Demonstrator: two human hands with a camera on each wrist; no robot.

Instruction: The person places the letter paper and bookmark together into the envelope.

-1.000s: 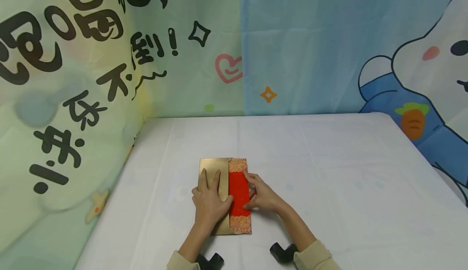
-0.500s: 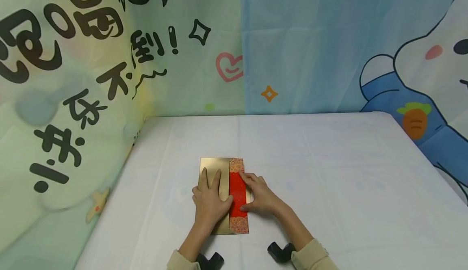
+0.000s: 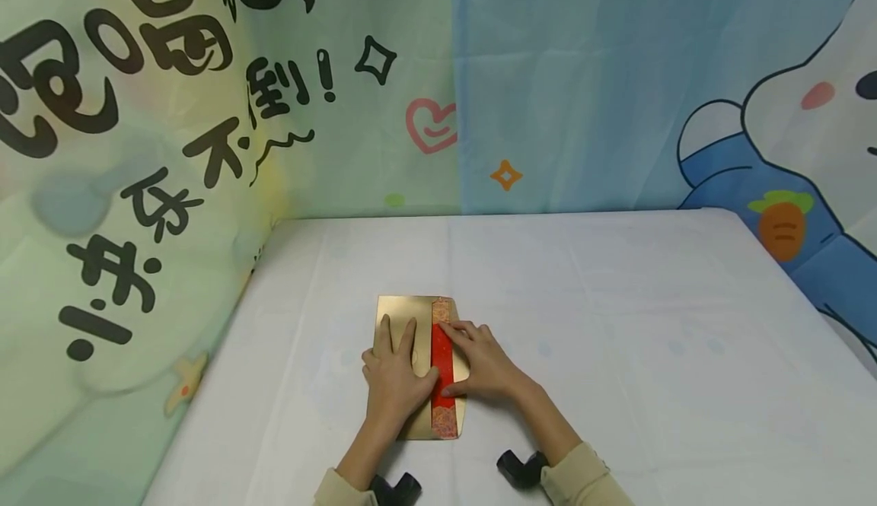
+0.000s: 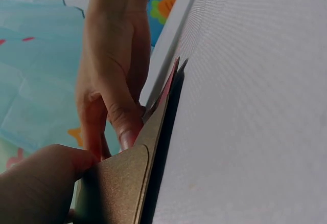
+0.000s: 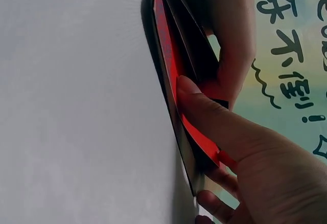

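Observation:
A flat gold paper folder (image 3: 406,306) lies on the table with a strip of a red paper card (image 3: 442,355) showing along its right side; the card has speckled orange ends. My left hand (image 3: 396,386) rests on the gold panel, fingers spread and straight, thumb at the panel's edge by the red strip. With thumb and fingers my right hand (image 3: 488,365) pinches the red card near its right edge. A narrow gold margin shows to the right of the red. In the right wrist view my thumb presses the red surface (image 5: 202,139); the card's far part is hidden under the gold panel.
A white cloth (image 3: 582,323) covers the table. Printed curtains (image 3: 589,110) stand behind it and along the left. Black devices sit at both wrists, one at the left wrist (image 3: 396,491) and one at the right wrist (image 3: 522,469).
My right hand has moved left. The visible red strip has narrowed from its right side, and a gold margin now shows to its right. My left hand has stayed in place.

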